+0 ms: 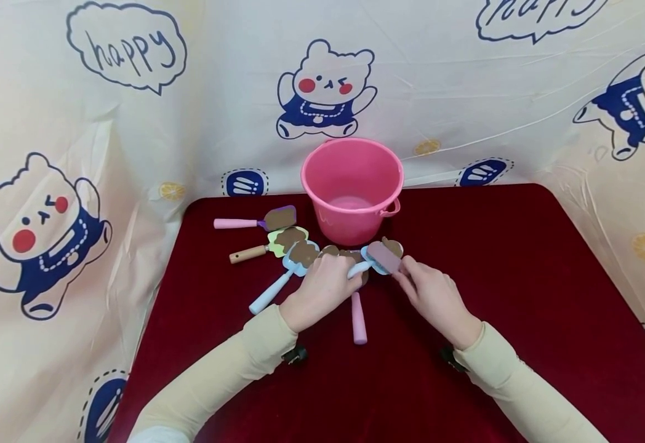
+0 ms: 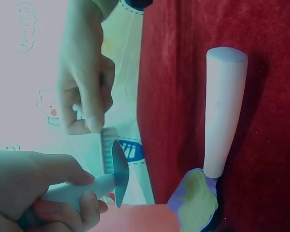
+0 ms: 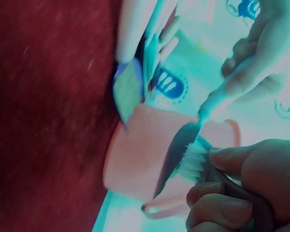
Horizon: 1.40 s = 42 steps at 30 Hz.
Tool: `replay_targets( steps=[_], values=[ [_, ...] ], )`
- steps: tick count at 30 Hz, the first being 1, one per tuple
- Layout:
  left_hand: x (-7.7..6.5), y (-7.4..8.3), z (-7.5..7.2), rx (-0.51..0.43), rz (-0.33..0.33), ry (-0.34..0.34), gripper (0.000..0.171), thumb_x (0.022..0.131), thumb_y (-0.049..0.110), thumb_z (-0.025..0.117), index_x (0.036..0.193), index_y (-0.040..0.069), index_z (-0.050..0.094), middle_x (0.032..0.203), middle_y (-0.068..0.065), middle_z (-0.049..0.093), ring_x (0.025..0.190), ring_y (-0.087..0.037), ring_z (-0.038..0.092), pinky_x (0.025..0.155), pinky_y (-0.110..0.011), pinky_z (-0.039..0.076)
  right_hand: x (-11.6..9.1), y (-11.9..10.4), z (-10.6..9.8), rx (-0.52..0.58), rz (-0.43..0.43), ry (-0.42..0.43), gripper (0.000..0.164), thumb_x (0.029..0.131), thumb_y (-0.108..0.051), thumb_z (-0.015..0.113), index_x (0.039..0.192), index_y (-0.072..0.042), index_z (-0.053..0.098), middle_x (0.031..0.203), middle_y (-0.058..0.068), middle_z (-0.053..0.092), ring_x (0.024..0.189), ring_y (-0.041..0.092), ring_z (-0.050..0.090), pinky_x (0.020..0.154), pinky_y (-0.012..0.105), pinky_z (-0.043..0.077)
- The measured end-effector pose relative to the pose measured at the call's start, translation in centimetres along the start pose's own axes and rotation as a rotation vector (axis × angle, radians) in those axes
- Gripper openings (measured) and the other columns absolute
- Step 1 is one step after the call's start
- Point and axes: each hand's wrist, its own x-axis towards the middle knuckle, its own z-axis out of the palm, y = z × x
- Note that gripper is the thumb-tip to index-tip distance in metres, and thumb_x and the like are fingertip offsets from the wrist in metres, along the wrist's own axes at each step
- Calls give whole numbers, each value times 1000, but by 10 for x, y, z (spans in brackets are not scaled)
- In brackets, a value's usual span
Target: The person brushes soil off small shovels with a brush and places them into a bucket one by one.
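Observation:
My left hand (image 1: 325,286) grips the light blue handle (image 1: 359,268) of a small toy shovel, which is raised off the table. In the left wrist view the blade (image 2: 120,174) of this shovel is seen edge-on. My right hand (image 1: 439,298) holds a small brush (image 1: 384,257) with a mauve back. Pale bristles (image 3: 191,164) touch or nearly touch the blade in the right wrist view. Brown patches show around the blade. Below the hands lies a pink-handled shovel (image 1: 359,317), its blade partly hidden by the left hand.
A pink bucket (image 1: 350,221) stands behind the hands. To the left lie a purple shovel with pink handle (image 1: 236,223), a green one with wooden handle (image 1: 248,253) and a blue one (image 1: 271,292), all brown on their blades. Dark red cloth (image 1: 522,264) covers the table.

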Motion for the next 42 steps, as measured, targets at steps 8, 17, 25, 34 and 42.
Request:
replay_targets(
  steps=[8,17,25,34,42],
  values=[
    [-2,0,1,20,34,30,40,92,12,73,64,17,44,58,7,35,60,-18,52,53,-33,47,2,10,-4,-44,46,39,14,102,-15,67,96,-12,56,67,-1,50,51,11,39,43,28,34],
    [-1,0,2,15,-3,-11,39,93,15,73,64,16,47,56,6,38,55,-16,50,50,-31,43,3,4,0,-12,1,-4,13,102,-17,68,96,-13,56,72,-1,55,55,11,44,46,29,40],
    [-3,2,2,-8,-17,-37,39,94,17,74,66,16,48,57,6,36,58,-16,49,53,-33,45,2,9,1,-58,35,4,14,101,-14,69,97,-10,56,68,1,52,51,12,41,43,28,37],
    [0,3,1,14,13,-16,36,93,15,73,66,14,50,57,4,43,60,-19,55,56,-36,50,9,13,-5,-94,54,72,14,102,-14,68,98,-9,55,71,7,58,50,16,46,41,32,40],
    [2,-1,2,29,34,33,39,92,14,74,65,16,45,57,6,37,59,-19,52,52,-34,46,9,10,-3,7,16,-26,14,102,-18,68,99,-12,56,70,2,55,54,12,46,47,29,42]
  ],
)
